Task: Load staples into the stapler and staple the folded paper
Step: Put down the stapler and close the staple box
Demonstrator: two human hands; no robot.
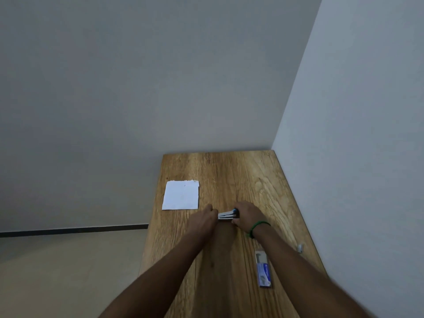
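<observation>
Near the right edge of the wooden table lies a blue-and-white cardboard staple box, partly slid open. At mid-table, the right hand grips one end of a blue-ended silver stapler; the left hand pinches the other. Beyond, by the left edge, lies the folded white paper square.

We stretch both bare forearms out from the near edge, converging toward the middle. Our left hand pinches the left end of the stapler, fingers curled. Our right hand curls round its right end, knuckles up.
</observation>
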